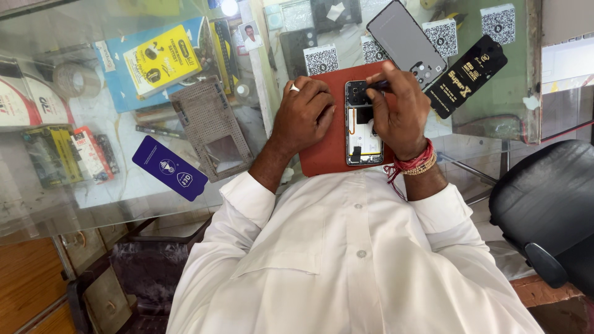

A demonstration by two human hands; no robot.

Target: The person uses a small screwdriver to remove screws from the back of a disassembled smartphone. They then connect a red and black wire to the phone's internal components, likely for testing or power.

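Glass counter (154,185), red mat (325,154) under both hands. Left hand (304,116) curled, bracing the opened phone (363,127); right hand (399,105) pinching a dark tool (377,84) at its top. Black chair (547,204) right of them.

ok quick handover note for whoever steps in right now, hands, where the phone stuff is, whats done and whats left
Left hand: resting on the red work mat, braced against the left edge of the opened phone; holds nothing I can see.
Right hand: gripping a thin dark tool, tip at the phone's camera end.
Things: phone lies face down on the mat, insides exposed. Its grey back cover lies apart on the glass table, beyond the mat.
Done: back cover is off.
Left: the work at the camera end, then presumably refitting the cover.
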